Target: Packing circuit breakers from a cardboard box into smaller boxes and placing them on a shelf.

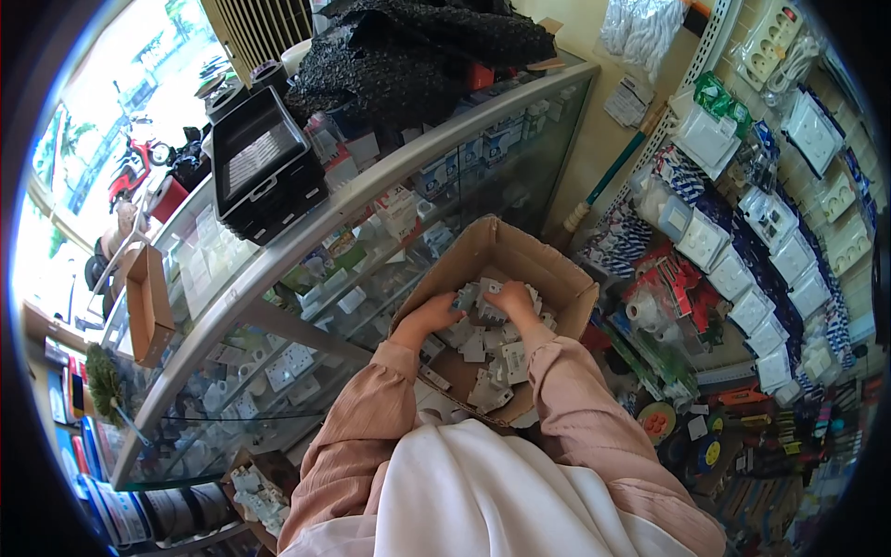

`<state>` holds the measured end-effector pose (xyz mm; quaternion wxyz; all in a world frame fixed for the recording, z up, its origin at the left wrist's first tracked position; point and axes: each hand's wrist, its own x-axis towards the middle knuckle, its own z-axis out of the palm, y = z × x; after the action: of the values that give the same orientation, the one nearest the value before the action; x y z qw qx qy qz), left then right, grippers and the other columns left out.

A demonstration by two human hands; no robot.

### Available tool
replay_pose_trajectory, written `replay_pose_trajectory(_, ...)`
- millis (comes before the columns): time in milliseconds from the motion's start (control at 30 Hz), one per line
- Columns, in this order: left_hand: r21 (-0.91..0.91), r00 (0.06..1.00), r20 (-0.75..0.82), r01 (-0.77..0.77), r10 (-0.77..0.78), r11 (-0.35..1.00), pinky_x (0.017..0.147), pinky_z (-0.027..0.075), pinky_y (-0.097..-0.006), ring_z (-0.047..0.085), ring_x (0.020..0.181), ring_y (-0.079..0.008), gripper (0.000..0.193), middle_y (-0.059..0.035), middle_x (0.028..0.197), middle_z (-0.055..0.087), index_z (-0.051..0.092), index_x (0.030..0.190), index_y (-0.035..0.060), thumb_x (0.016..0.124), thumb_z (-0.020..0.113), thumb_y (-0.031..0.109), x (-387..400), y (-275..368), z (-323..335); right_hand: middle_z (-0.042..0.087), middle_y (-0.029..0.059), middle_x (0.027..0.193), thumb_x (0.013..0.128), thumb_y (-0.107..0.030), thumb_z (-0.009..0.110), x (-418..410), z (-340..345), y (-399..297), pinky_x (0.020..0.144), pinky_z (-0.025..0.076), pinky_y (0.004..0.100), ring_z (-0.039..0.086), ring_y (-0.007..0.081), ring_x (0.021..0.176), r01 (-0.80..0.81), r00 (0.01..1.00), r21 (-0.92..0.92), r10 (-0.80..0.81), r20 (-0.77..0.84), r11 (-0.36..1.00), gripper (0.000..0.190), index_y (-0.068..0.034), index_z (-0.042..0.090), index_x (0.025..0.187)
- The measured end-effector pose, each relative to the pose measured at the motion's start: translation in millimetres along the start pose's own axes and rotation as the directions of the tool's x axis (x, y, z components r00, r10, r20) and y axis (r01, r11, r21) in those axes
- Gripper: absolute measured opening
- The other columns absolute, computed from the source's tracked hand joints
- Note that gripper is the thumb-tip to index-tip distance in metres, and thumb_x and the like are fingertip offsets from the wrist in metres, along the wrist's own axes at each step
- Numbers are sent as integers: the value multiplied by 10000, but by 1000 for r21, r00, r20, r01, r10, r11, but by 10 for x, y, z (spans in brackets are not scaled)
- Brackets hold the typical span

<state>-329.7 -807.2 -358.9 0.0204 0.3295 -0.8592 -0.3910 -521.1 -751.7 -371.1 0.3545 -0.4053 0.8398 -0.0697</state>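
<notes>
In front of me is an open cardboard box (581, 289) with pale grey and white plastic electrical fittings (515, 358) piled loosely inside. Both my hands reach down into it. My left hand (437, 313) is at the box's left side, its fingertips against a grey fitting (466, 296); whether it grips that piece is unclear. Close by on the right, my right hand (511, 299) has its fingers on a pale grey block-like fitting (489, 306) and appears to grip it. The fingers partly hide the pieces under them.
A glass display counter (390, 174) runs along the box's left, with stacked black plastic trays (268, 163) on top. Packaged switches and sockets (727, 271) hang on the right wall. A broom handle (616, 167) leans behind the box. Another carton (254, 487) of fittings stands lower left.
</notes>
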Motion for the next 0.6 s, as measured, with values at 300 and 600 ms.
replay_pose_trajectory(300, 30, 992, -114, 50, -47, 998, 940, 386, -416, 486, 1110, -394, 546, -305, 1179, 493, 371, 1274, -75, 784, 533, 104, 68, -83, 68, 592, 196, 1042, 652, -300, 744, 84, 429, -3, 817, 479, 403, 583, 321, 956, 466, 707, -457, -629, -323, 758, 585, 0, 552, 1115)
replay_pose_trajectory(600, 223, 973, 89, 190, -214, 956, 836, 452, -416, 568, 1001, -380, 459, -282, 1037, 582, 487, 1139, -63, 698, 547, 53, 66, -269, 131, 598, 232, 1002, 597, -298, 772, -126, 630, -58, 804, 474, 427, 577, 382, 940, 765, 644, -90, -755, 122, 638, 724, 33, 479, 1172)
